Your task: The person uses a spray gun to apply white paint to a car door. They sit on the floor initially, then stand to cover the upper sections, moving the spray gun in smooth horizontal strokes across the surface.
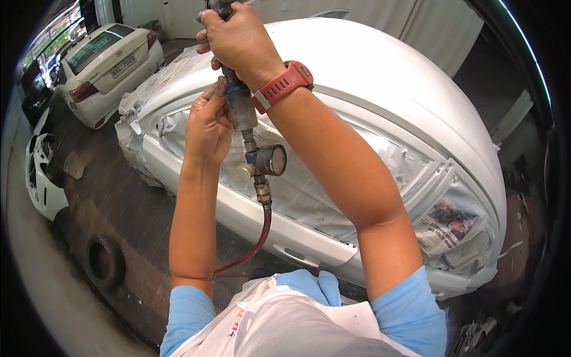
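My right hand [247,44], with a red watch on the wrist, is closed around a spray gun [225,9] held up near the top of the view. Most of the gun's body is hidden behind that hand. Just below, my left hand [207,126] has its thumb and fingers pinched at the gun's lower end. Under the fingers hangs a grey cylindrical air filter [241,110] with a blue band. A round pressure gauge [275,160] follows, then a dark red hose [262,229] curving down to the left. Beyond my arms stands a white car body [380,65].
Newspaper and clear plastic sheeting [297,178] cover the car's windows. At the far left is a parked white car [113,65]. A loose white bumper [44,178] and a black tire [104,262] lie on the dark floor. A pale wall runs along the left.
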The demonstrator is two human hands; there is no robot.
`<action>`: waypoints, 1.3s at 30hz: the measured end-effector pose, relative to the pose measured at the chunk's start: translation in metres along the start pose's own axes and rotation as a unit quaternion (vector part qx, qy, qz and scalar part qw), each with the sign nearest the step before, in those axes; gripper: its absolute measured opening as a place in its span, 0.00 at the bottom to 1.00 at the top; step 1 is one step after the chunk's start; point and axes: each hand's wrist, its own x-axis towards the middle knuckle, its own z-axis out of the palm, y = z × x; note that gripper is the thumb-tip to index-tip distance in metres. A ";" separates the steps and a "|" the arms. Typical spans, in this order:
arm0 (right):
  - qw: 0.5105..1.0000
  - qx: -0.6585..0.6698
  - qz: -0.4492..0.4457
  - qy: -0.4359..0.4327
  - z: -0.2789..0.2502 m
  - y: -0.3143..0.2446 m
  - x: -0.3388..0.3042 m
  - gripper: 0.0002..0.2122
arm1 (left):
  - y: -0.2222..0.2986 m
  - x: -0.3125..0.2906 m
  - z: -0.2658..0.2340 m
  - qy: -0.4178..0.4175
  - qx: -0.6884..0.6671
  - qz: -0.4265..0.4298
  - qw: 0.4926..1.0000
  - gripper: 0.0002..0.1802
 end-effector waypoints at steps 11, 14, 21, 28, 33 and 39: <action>0.982 -0.137 0.020 0.129 -0.139 -0.036 0.100 0.14 | -0.047 -0.287 -0.063 -0.074 0.373 -0.465 0.799 0.19; 0.961 -0.192 0.049 0.194 -0.198 -0.056 0.113 0.15 | -0.036 -0.372 -0.091 0.060 0.572 -0.479 0.663 0.15; 0.934 -0.225 0.049 0.274 -0.353 -0.057 0.109 0.16 | -0.060 -0.501 -0.100 0.247 0.724 -0.331 0.552 0.07; 0.883 -0.309 0.168 0.312 -0.474 -0.048 0.105 0.19 | -0.059 -0.490 -0.064 0.403 0.780 -0.068 0.474 0.09; 0.864 -0.341 0.163 0.333 -0.500 -0.038 0.107 0.21 | 0.001 -0.463 -0.055 0.405 0.799 0.088 0.435 0.10; 0.841 -0.357 0.197 0.354 -0.475 0.000 0.153 0.22 | 0.049 -0.440 -0.067 0.414 0.804 0.128 0.407 0.17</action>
